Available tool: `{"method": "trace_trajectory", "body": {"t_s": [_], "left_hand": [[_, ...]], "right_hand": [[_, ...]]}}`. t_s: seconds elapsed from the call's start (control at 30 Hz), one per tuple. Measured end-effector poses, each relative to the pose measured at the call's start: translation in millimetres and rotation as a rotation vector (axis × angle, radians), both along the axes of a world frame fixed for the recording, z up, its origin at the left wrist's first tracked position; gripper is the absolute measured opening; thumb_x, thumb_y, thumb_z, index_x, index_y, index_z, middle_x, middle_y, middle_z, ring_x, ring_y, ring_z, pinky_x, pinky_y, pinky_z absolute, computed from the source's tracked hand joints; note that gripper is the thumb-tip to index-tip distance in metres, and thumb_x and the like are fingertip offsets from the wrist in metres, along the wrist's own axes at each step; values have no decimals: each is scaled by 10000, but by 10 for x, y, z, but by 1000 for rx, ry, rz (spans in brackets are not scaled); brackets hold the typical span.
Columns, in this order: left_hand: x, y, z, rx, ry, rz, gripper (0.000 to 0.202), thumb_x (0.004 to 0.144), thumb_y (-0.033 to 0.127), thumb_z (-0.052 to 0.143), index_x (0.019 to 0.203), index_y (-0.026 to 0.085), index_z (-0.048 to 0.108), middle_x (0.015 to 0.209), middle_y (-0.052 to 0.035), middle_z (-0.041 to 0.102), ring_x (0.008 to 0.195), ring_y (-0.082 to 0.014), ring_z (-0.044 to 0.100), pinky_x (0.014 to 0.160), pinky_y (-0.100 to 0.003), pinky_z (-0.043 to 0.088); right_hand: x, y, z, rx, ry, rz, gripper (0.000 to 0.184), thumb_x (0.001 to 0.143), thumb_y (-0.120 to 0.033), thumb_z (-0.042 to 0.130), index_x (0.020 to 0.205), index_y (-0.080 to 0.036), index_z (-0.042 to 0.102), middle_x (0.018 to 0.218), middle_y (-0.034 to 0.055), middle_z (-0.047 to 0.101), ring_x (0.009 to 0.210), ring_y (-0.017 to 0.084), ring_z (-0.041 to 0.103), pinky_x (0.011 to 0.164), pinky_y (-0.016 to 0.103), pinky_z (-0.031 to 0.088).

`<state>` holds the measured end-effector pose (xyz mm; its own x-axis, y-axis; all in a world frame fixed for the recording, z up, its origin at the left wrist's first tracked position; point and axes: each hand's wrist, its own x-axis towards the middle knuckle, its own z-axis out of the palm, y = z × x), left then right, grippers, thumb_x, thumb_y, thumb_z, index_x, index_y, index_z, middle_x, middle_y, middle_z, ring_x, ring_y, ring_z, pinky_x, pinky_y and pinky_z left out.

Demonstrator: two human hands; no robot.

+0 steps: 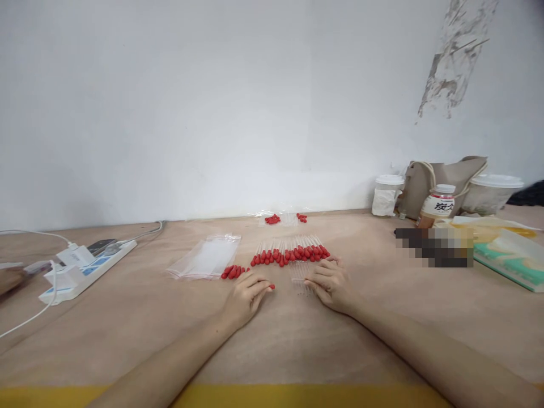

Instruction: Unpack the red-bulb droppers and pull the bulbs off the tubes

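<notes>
My left hand (pixel 245 297) is closed, thumb and fingers pinching a small red rubber bulb (pixel 272 287) whose tip pokes out. Right of it, my right hand (pixel 332 283) is closed at a bunch of thin clear tubes (pixel 300 273), its thumb and forefinger pinched on the end of one. Beyond both hands lies a row of droppers (pixel 293 256), clear tubes pointing to the wall and red bulbs toward me. Several loose red bulbs (pixel 232 272) lie just past my left hand, partly hidden by it.
Clear zip bags (pixel 212 254) lie left of the droppers. By the wall is a clear bag with more red bulbs (pixel 272 219). A power strip (pixel 89 272) with cables stands at left; cups, a bottle (pixel 438 205), a bag and a tissue pack (pixel 510 262) are at right.
</notes>
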<state>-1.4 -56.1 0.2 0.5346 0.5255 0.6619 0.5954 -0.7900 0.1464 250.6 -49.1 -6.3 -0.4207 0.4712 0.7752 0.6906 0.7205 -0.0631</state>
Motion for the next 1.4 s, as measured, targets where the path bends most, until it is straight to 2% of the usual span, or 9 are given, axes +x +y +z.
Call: {"method": "trace_trajectory", "body": {"t_s": [0.1,0.2,0.33,0.43,0.53,0.73,1.0,1.2,1.4], "left_hand": [[-6,15,24,-43,-90,49,205,853,202,425,974,197,589,878,-47,555,805,-131,527,728,-261,435],[-106,80,137,-30,-202,225,284,852,200,387,1082,204,555,914,-58,510,842,-144,524,740,-274,443],[-465,229,289,-93,-324,474,320,820,252,399,1083,170,563,859,-54,498,773,-151,544,681,-280,455],[-706,314,324,-218,-383,536,361,790,346,443,1093,173,537,835,-37,548,690,-138,551,599,-253,453],[-794,350,308,-264,-361,578,387,747,403,492,1071,195,525,836,-22,588,689,-141,548,557,-236,427],[-756,370,243,-314,-269,599,347,730,419,500,994,197,536,831,-9,615,705,-142,541,567,-237,394],[-700,368,250,-349,-209,563,350,736,464,491,966,206,549,825,-4,619,700,-146,522,571,-236,382],[-591,304,297,-200,-30,530,255,757,427,497,872,225,602,830,-14,636,784,-179,528,685,-291,361],[-532,260,305,-141,114,535,215,768,409,505,770,236,632,786,-12,644,788,-195,520,716,-331,313]], "right_hand": [[39,39,31,-47,90,-83,203,837,-298,459,857,-246,655,684,6,652,624,116,512,750,305,268],[121,80,86,-136,157,-207,222,826,-307,445,868,-233,650,679,3,654,604,111,550,723,288,270],[195,102,112,-187,51,-315,226,803,-280,429,843,-232,646,643,-6,652,588,120,567,725,295,262],[175,96,71,-168,-54,-351,235,805,-251,412,843,-225,643,677,12,667,632,143,580,753,321,248],[118,86,23,-179,-109,-365,252,807,-219,400,866,-223,644,754,31,679,702,159,585,765,332,243],[35,49,18,-222,-135,-345,271,843,-269,373,915,-226,631,832,44,661,786,169,555,764,332,255],[25,11,42,-255,-163,-277,353,823,-473,401,991,-225,587,853,43,613,830,193,505,787,365,261],[48,0,52,-249,-179,-251,493,762,-590,416,1042,-217,575,947,74,586,874,210,498,798,374,279],[198,19,167,-336,-257,-90,695,656,-684,471,1196,-246,475,1100,93,518,985,245,459,830,395,292]]}}
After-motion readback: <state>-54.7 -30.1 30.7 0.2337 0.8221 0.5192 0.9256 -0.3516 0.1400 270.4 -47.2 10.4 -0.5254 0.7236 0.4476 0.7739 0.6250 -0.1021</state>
